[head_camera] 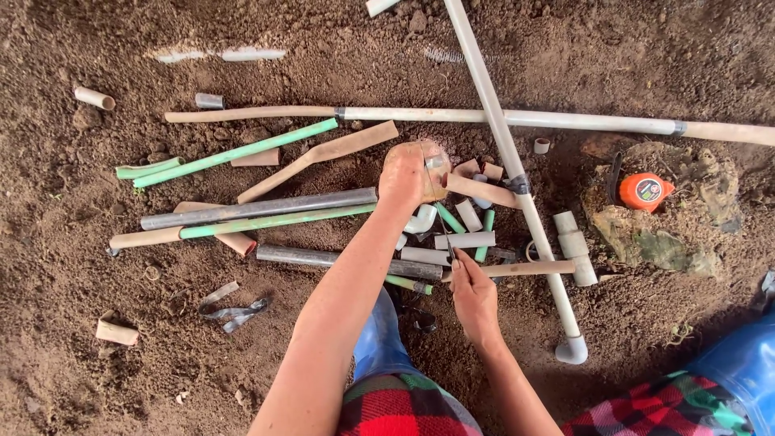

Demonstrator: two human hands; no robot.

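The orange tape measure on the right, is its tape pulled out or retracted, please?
Retracted, it seems: the orange tape measure lies on a rock with no tape showing.

Round dark label with pale markings on an orange tape measure (pixel 644 190), right side of scene, on a dirt clod, no other labels

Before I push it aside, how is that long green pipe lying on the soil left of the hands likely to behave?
The long green pipe looks straight and rigid, so it should probably move as one piece rather than flex. Being round, it may roll, though the loose soil would likely slow it. It looks thin and hollow, so probably light for its length.
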